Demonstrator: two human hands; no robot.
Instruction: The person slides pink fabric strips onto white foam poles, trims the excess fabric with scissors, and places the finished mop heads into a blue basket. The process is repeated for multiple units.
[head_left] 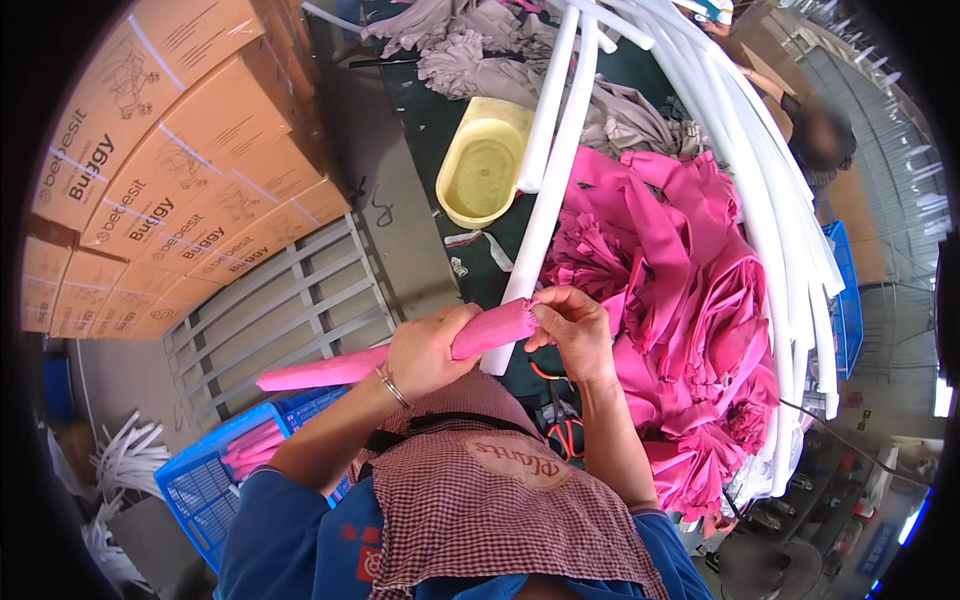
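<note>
The left hand [425,350] grips the pink-covered tube [400,355] in front of the checked apron while the right hand [572,330] pinches its cover at the end, where white foam still shows.

Basin [484,165] behind hands, fabric pile [690,300] right, crate [215,480] left

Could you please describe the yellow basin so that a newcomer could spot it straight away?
Look at the dark green table ahead of the hands. Near its left edge, beside the long white foam tubes, lies a pale yellow oval basin, the only yellow thing among the grey and pink cloth.
</note>
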